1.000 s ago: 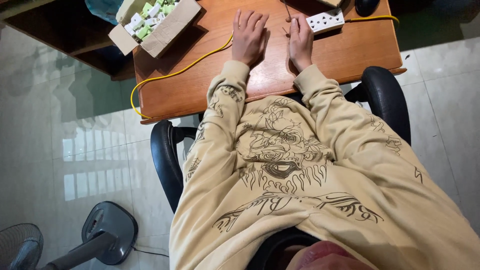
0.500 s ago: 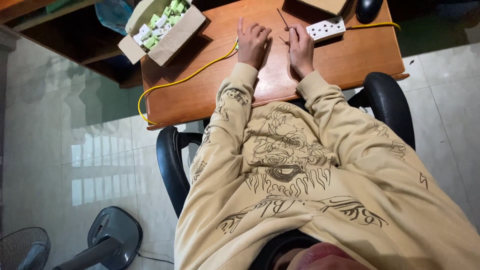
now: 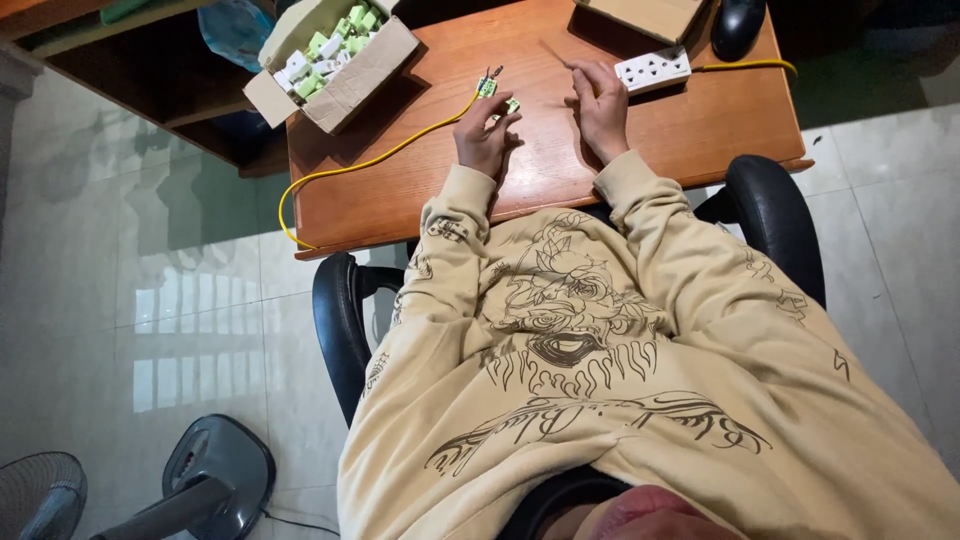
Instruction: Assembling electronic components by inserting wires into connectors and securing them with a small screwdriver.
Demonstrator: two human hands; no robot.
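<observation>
On the desk (image 3: 420,190), both hands rest. Left hand (image 3: 487,135) pinches a small green part (image 3: 487,87) at the end of a yellow wire (image 3: 380,160). Right hand (image 3: 603,103) lies loose, holding nothing, near a white power strip (image 3: 652,70). A box (image 3: 345,90) of green and white parts sits at the corner.

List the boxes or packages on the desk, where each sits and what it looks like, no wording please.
Open cardboard box: far left corner of the wooden desk, brown, flaps up, filled with small green and white parts.
Second cardboard box: far edge of the desk, beyond the white power strip, brown, mostly out of view.
No labels, signs or screens can be made out.
</observation>
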